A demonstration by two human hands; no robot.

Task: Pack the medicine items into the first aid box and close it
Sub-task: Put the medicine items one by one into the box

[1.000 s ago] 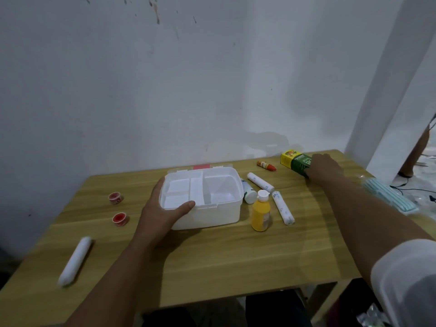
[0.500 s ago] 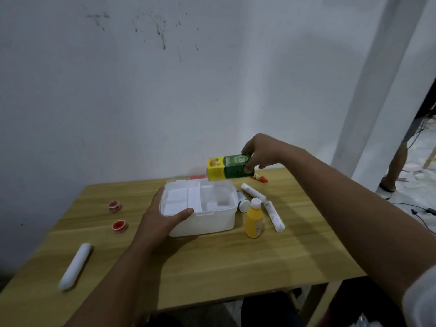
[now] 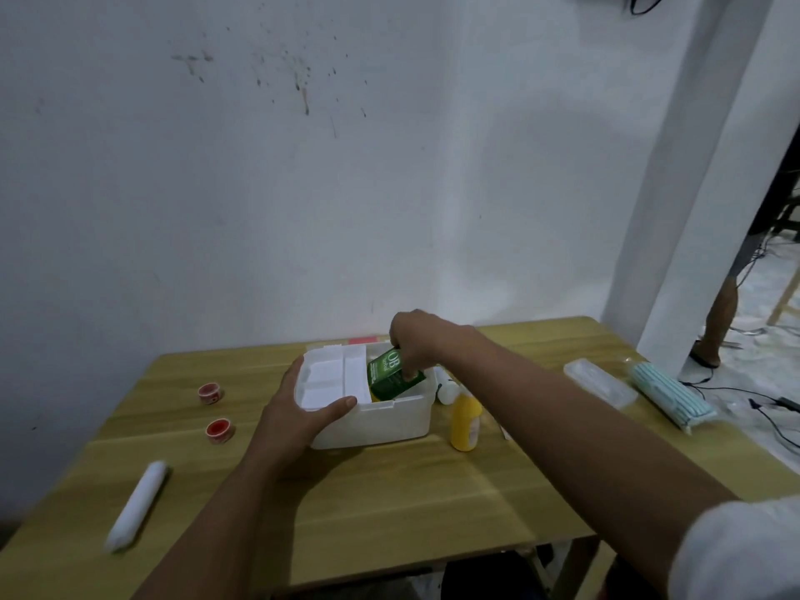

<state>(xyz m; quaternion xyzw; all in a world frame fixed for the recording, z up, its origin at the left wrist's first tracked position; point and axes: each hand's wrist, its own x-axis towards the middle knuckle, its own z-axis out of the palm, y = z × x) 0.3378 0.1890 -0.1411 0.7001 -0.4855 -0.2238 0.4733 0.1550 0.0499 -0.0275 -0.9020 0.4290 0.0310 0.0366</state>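
- Nearest me on the wooden table [image 3: 389,504], a white roll [image 3: 136,504] lies at the left.
- My left hand [image 3: 298,409] grips the near left corner of the open white first aid box [image 3: 376,422], thumb on the front rim.
- Two small red-lidded pots [image 3: 220,430] sit left of the box, apart from it.
- A yellow bottle [image 3: 465,422] stands just right of the box.
- My right hand [image 3: 417,339] pinches the green medicine carton [image 3: 389,374], tilted, low end inside the box's right compartment.
- Far right: a clear case [image 3: 599,383] and a pack of face masks [image 3: 669,396].
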